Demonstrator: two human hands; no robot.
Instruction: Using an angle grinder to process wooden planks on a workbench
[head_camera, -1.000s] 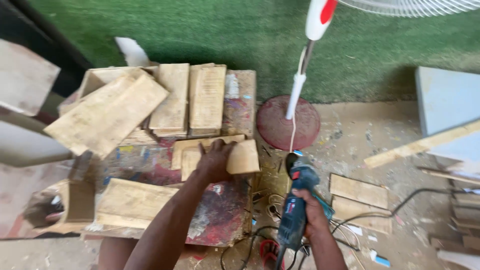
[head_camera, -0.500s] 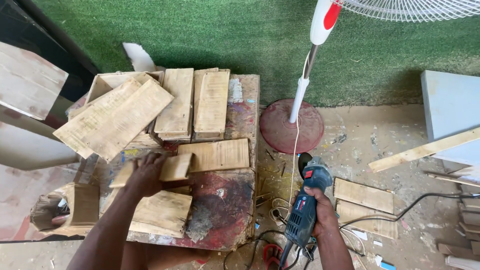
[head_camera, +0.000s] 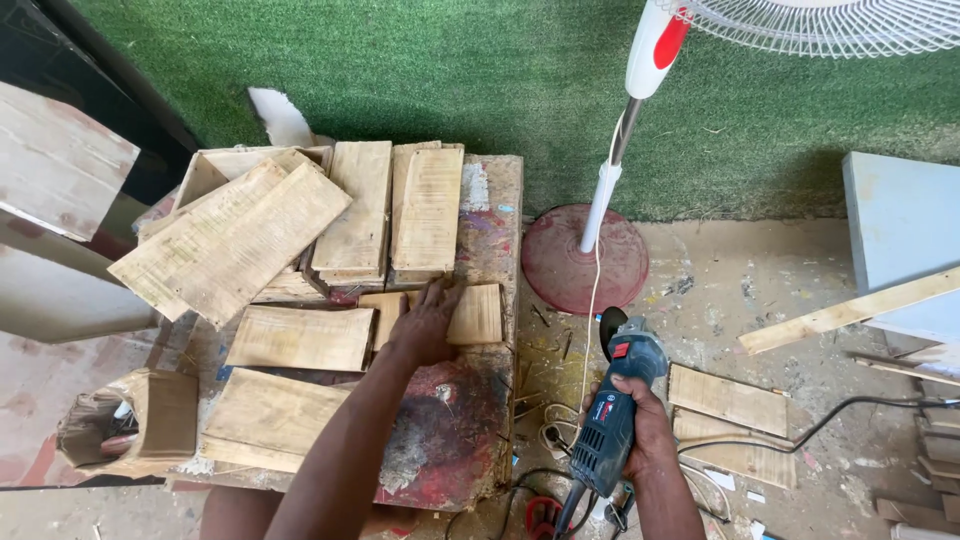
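While left hand (head_camera: 425, 325) flat on pale board (head_camera: 470, 314), right hand (head_camera: 640, 425) fingers around blue grinder (head_camera: 612, 420).

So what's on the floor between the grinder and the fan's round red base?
In the head view, between the grinder and red fan base: dusty floor, wood scraps and the fan's white cord.

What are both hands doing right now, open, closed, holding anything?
Left hand: open, lying flat on a wooden board on the workbench, gripping nothing.
Right hand: closed around a blue angle grinder, held beside the bench.
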